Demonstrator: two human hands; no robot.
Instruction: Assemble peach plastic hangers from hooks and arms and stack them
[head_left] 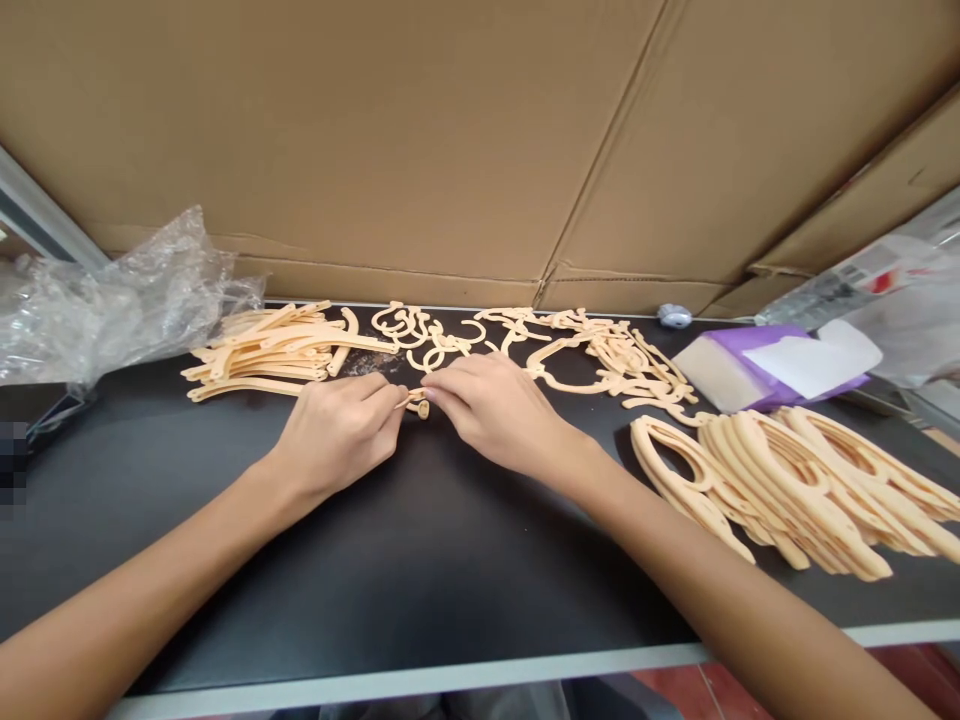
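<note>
Both hands meet above the black tabletop (420, 560), near its middle. Closed in a pinch, my left hand (341, 432) grips a cream plastic hanger part (423, 409), mostly covered by the fingers. My right hand (496, 408) pinches the same spot from the other side; whether it has a separate piece is hidden. Behind my left hand lies a pile of curved hanger arms (262, 365). Loose hanger hooks (431, 340) are scattered just beyond the fingertips. Past my right hand, more cream hanger parts (615, 350) lie in a tangled heap.
Stacked folded hangers (780, 480) stand at the right. Behind them sits a purple tissue pack (772, 350), with a small pale object (674, 316) nearby. Crumpled clear plastic (127, 305) occupies the left back. A cardboard wall (337, 150) closes off the rear.
</note>
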